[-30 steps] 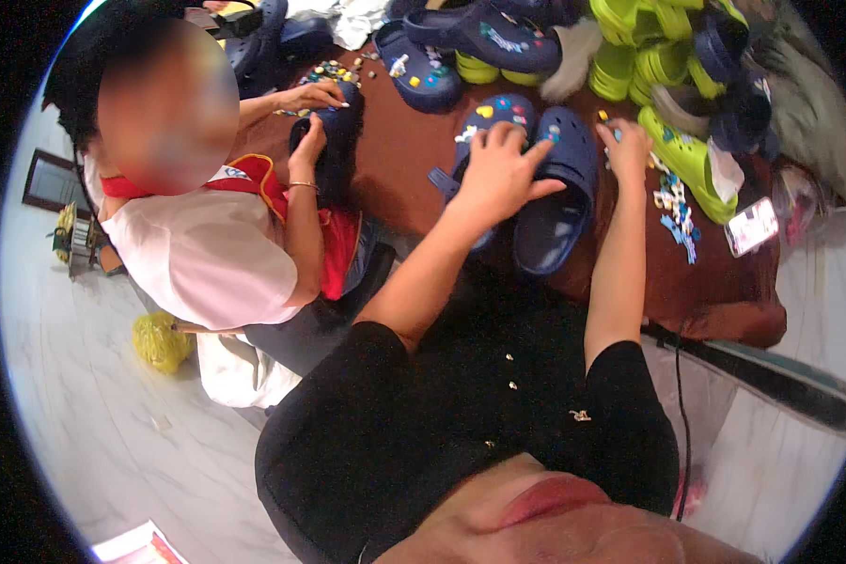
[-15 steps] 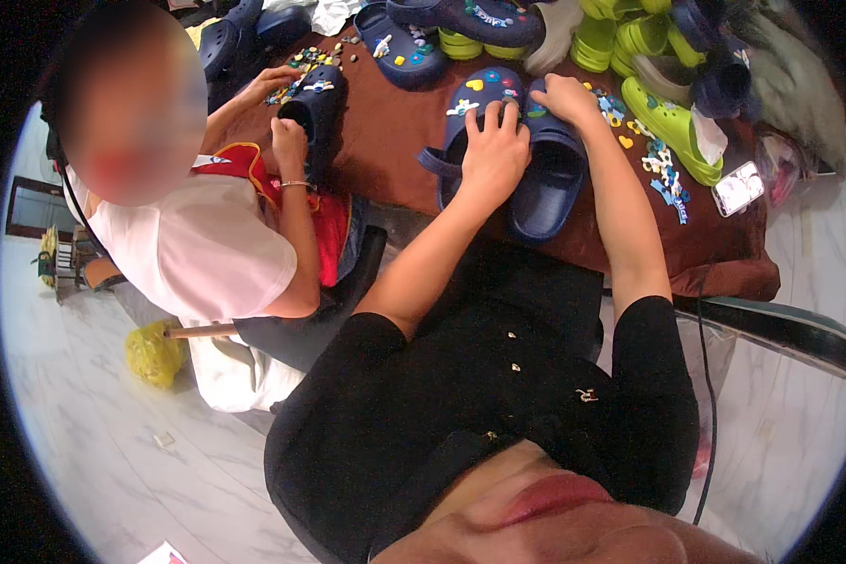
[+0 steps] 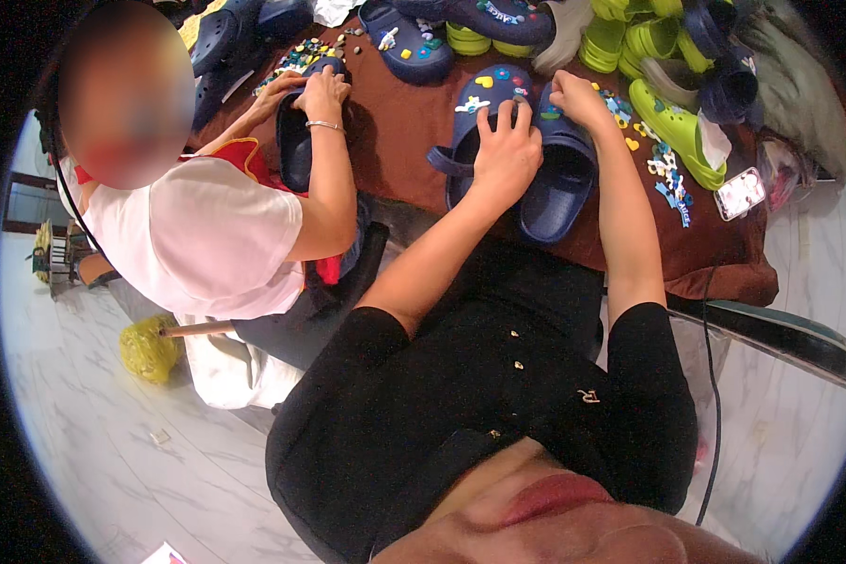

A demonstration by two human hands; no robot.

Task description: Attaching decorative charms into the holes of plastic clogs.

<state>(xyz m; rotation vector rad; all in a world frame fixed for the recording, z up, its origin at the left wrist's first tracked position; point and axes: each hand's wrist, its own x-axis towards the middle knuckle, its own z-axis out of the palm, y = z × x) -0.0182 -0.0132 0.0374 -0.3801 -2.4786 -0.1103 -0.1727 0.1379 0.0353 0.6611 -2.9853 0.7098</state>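
Two navy clogs lie side by side on the brown cloth before me, toes pointing away. On the left clog (image 3: 462,132), my left hand (image 3: 508,162) has its bent, spread fingertips over the upper's inner side; its thumb is hidden. That clog's toe carries a yellow heart, a white figure and other small charms. My right hand (image 3: 581,101) is closed in a pinch over the toe of the right clog (image 3: 556,193). Whatever lies between its fingers cannot be made out. Beside this hand are loose shoe charms (image 3: 669,174) in white, blue and yellow.
At the left a co-worker (image 3: 207,235) handles another navy clog (image 3: 296,141) near a heap of charms (image 3: 301,58). Decorated navy clogs (image 3: 409,47) and lime green clogs (image 3: 677,132) line the far side. A phone (image 3: 741,194) rests at the cloth's right edge.
My hands stay at the same clogs, with only slight movement; the whole view has shifted a little. The co-worker's nearer hand has moved forward onto the toe of their clog.
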